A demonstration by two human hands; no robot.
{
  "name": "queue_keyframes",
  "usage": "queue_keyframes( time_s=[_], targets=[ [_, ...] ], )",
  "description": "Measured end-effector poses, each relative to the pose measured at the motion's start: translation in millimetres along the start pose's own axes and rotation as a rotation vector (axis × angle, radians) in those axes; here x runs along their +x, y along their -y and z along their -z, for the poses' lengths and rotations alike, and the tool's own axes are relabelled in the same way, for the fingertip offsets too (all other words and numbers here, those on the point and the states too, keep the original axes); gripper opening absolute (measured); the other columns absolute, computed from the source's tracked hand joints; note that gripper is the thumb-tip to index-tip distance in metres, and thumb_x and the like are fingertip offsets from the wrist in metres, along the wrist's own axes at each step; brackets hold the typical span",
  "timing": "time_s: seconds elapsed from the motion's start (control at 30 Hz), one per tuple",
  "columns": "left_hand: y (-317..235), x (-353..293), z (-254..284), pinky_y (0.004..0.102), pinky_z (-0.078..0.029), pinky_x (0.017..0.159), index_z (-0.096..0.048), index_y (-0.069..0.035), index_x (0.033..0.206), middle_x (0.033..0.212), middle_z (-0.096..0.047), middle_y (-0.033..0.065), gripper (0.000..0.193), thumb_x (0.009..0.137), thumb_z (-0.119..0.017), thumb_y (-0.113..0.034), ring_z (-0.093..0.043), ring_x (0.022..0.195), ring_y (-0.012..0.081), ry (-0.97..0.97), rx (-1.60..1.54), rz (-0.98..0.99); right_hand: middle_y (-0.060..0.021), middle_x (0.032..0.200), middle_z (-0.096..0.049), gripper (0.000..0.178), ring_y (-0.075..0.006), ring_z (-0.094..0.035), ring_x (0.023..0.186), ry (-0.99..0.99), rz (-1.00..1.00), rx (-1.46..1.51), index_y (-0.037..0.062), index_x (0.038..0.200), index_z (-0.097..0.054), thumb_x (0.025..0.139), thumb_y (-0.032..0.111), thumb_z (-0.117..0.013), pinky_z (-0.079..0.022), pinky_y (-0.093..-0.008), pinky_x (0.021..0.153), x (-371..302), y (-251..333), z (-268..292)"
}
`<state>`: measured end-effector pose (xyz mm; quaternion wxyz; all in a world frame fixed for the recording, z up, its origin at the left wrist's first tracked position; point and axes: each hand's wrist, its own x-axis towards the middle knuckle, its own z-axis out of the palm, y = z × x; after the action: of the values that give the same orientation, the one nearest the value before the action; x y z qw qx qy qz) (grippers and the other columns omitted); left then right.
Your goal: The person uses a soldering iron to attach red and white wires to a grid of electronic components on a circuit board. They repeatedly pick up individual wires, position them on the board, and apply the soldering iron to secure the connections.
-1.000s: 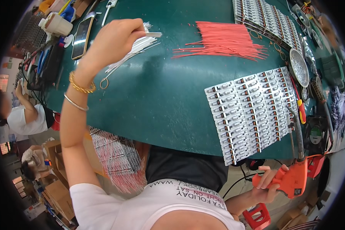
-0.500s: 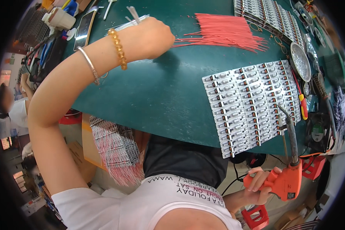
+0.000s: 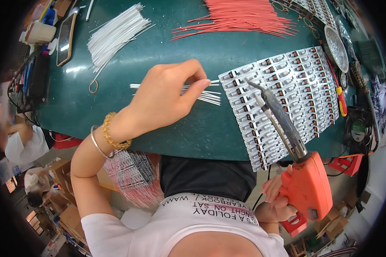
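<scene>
Now that our left hand has dropped from the upper part of the frame, a small batch of white wires lies under it at centre, on the green bench, just left of the near module panel. Thumb and index nearly meet at the tips over the batch; can't tell whether they pinch a wire.

Our right hand, lower right, has its fingers curled round the orange soldering gun. Gun tip has swung from the panel's right side to over its upper left. Our read: wires, panel and gun are now close together, so the work looks staged.

Count: one gun; one near panel, plus a far module panel at upper right, maybe stacked; one white wire pile, upper left; one red wire bundle, top. Wires too dense to count, batch partly hidden by the hand. One phone, one metal dish, one red-and-yellow screwdriver, one black fan.
</scene>
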<state>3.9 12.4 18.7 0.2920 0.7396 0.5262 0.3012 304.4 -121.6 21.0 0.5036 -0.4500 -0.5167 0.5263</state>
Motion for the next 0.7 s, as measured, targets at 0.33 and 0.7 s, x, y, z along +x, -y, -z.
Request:
queue_keyframes(
  time_s=[0.33, 0.7],
  targets=[
    [13.0, 3.7, -23.7, 0.0307, -0.044, 0.055, -0.059, 0.002, 0.078, 0.072, -0.061, 0.0103, 0.013, 0.084, -0.070, -0.003, -0.058, 0.061, 0.0208, -0.076, -0.026, 0.002, -0.0009, 0.053, -0.048, 0.078, -0.0087, -0.042, 0.039, -0.187, -0.032, -0.385, -0.0149, 0.125, -0.047, 0.089, 0.050, -0.069, -0.033, -0.0231, 0.040, -7.5, -25.4, 7.9],
    [11.9, 2.4, -25.8, 0.0300, -0.045, 0.052, -0.057, 0.001, 0.075, 0.070, -0.059, 0.0091, 0.014, 0.082, -0.069, 0.000, -0.058, 0.058, 0.0201, -0.089, 0.059, -0.016, -0.0003, 0.053, -0.049, 0.075, -0.0094, -0.041, 0.038, -0.135, -0.043, -0.270, -0.0136, 0.124, -0.046, 0.090, 0.049, -0.068, -0.032, -0.0220, 0.038, 12.0, -11.4, -14.4]
  ],
)
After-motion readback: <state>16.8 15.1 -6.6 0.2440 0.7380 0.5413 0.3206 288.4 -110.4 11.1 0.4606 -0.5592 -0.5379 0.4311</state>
